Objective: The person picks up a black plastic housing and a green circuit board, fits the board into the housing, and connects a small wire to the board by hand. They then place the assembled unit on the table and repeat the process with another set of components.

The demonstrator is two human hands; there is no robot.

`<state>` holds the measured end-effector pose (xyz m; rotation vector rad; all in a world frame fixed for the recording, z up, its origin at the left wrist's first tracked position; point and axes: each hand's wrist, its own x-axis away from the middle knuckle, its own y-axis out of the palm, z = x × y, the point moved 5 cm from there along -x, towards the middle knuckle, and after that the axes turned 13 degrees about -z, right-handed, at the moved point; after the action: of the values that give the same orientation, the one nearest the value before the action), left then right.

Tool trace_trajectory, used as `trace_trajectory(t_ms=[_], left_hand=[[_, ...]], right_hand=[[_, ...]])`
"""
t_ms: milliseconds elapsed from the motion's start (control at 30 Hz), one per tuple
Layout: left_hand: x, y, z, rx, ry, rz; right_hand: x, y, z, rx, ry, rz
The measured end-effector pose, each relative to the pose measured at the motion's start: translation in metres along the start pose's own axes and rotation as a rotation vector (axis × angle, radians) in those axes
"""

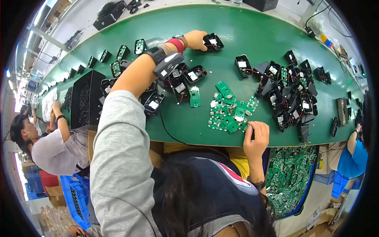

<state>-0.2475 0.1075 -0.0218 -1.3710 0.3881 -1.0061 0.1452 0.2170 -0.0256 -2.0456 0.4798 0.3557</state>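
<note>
Stretched far out over the green table, my left hand (196, 40) is closed on a black plastic housing (213, 42) with a white patch and red wires inside. My right hand (257, 136) rests low at the table's near edge. Its thumb and fingers pinch the edge of a green circuit board (243, 126) on the right side of a loose board pile (226, 108). A single board (195, 97) lies left of that pile. Wired black housings (196, 74) sit beneath my left forearm, some partly hidden by it. One more open housing (243, 65) stands right of centre.
Many black housings (292, 93) are heaped on the right. Board-filled housings (122, 52) form a line toward the far left. A black bin (87, 94) of small dark parts stands left. Below the edge is a crate of boards (290, 177). Co-workers (55, 146) sit on both sides.
</note>
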Motion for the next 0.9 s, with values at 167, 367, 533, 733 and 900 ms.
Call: trace_trajectory(t_ms=[167,367,533,733,900], left_hand=[[0.032,-0.016,-0.011,0.095,0.040,0.248],[0.155,-0.057,-0.013,1.093,-0.036,0.331],[0.230,-0.056,0.062,1.277,0.210,0.446],[0.266,0.006,0.085,1.791,0.260,0.533],[0.220,0.028,0.085,2.001,0.383,0.442]], right_hand=[[-0.005,-0.005,-0.005,0.118,0.046,-0.044],[-0.009,-0.033,0.024,-0.378,0.300,-0.252],[-0.074,-0.001,-0.031,-0.248,-0.104,-0.369],[-0.090,0.021,-0.038,-0.125,-0.145,-0.404],[-0.104,0.048,-0.023,0.041,-0.013,-0.389]])
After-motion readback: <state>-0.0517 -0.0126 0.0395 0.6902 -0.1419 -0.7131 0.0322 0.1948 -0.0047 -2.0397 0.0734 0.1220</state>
